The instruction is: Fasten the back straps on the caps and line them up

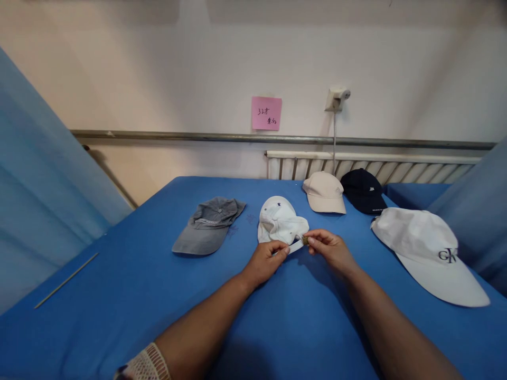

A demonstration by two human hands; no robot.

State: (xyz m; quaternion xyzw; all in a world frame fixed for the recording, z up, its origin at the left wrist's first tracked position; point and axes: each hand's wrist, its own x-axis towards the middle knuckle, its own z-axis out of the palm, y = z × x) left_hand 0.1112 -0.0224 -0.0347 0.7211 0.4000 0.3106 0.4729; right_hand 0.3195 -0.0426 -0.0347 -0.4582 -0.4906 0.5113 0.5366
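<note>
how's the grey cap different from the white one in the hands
Colour: the grey cap is dark grey with a light band across its front; the white cap has a small dark mark.
Contact: the grey cap lies untouched, while the white cap has its strap held between the left hand and the right hand.
Shared: both are fabric caps over the blue sheet.
</note>
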